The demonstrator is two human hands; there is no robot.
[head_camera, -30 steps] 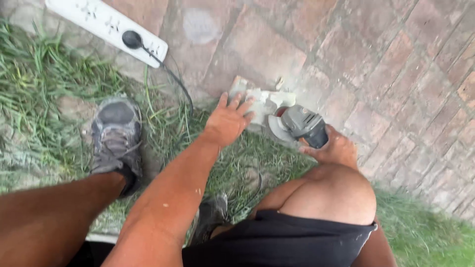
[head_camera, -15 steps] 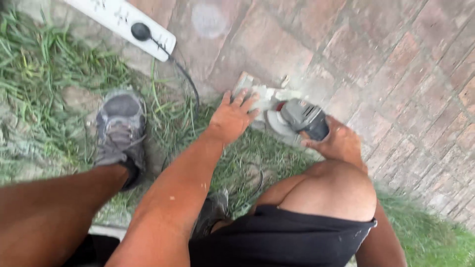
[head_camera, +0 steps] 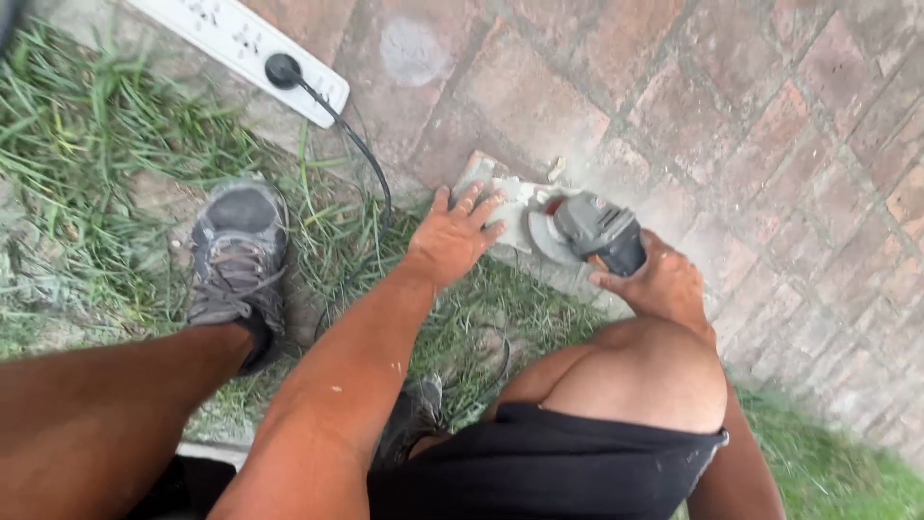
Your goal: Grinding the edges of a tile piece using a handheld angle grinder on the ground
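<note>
While pinned flat by the spread left hand (head_camera: 450,243), paving brick (head_camera: 500,197) beside right hand (head_camera: 654,284) gripping grinder (head_camera: 587,231).

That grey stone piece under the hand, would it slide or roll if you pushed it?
The stone piece looks flat and blocky, so it probably wouldn't roll. It seems stiff and fairly heavy. The left hand presses on it while the right hand holds the grinder, which suggests it might otherwise slide on the brick paving.
</note>
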